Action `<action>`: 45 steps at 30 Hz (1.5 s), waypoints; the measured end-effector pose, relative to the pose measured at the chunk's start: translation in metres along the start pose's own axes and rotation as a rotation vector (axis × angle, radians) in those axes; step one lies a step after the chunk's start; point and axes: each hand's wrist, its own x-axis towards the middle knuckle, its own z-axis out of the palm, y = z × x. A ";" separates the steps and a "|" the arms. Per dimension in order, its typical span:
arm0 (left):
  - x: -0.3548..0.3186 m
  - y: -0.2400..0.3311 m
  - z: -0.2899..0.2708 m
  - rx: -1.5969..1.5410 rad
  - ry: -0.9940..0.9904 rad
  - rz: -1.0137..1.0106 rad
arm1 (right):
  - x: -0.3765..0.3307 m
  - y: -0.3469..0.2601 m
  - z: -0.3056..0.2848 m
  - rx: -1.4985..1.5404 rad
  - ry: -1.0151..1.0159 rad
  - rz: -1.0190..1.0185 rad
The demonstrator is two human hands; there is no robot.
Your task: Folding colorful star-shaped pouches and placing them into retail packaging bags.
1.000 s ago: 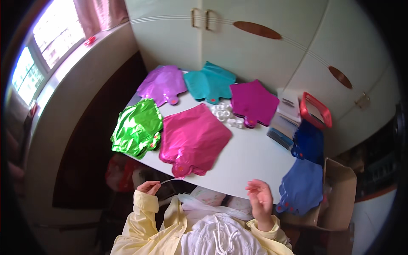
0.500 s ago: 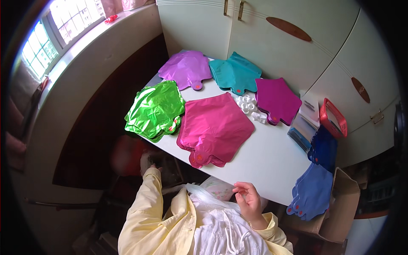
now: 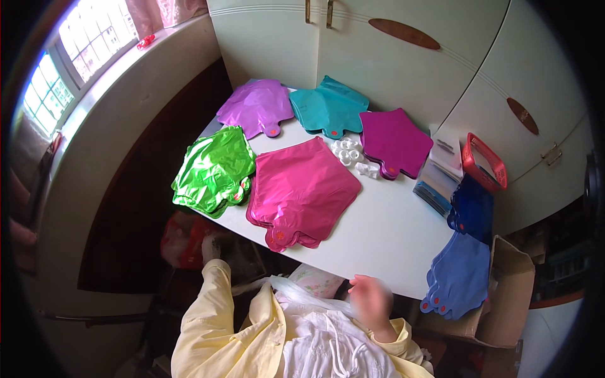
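My right hand (image 3: 370,301) hovers at the table's front edge, blurred, with fingers loosely bent and nothing visible in them. My left arm (image 3: 211,293) reaches down below the table's left side, beside a red bag (image 3: 179,239); its hand is hidden past the cuff. Nearest on the white table (image 3: 384,233) lies a stack of pink, flat, star-shaped foil balloons (image 3: 305,189). Around it lie similar stacks in green (image 3: 214,167), lilac (image 3: 255,110), teal (image 3: 331,107) and purple (image 3: 397,142). White plastic rings (image 3: 346,152) sit between the pink and purple stacks.
At the right edge, light blue balloons (image 3: 459,274) hang over an open cardboard box (image 3: 510,296), with dark blue ones (image 3: 472,208) behind. A red basket (image 3: 484,162) and blue-and-white packets (image 3: 435,192) stand near the cabinet (image 3: 403,69). A window (image 3: 94,38) is at the left.
The view has shifted, so the table appears farther left. My left hand has gone out of sight past its cuff. My right hand stays near the table edge, now blurred.
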 end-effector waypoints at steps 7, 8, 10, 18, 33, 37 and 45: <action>0.063 0.228 -0.227 -1.021 -1.119 -0.056 | -0.004 -0.005 -0.006 -0.085 0.095 0.027; 0.077 0.268 -0.263 -0.994 -1.076 0.086 | -0.004 -0.005 -0.006 -0.080 0.085 0.032; 0.108 0.353 -0.295 -0.838 -0.946 0.358 | -0.005 -0.002 -0.002 -0.083 0.064 0.032; 0.206 0.574 -0.153 -0.095 -0.235 1.123 | -0.005 -0.021 0.002 -0.103 0.041 -0.093; 0.215 0.615 -0.052 0.115 -0.268 1.079 | -0.014 -0.014 -0.012 -0.176 0.098 -0.066; 0.217 0.612 -0.053 -0.015 -0.248 1.013 | -0.006 -0.025 -0.009 -0.163 0.087 -0.116; 0.214 0.617 -0.119 0.013 -0.465 0.767 | 0.057 -0.052 0.003 -0.450 -0.065 -0.225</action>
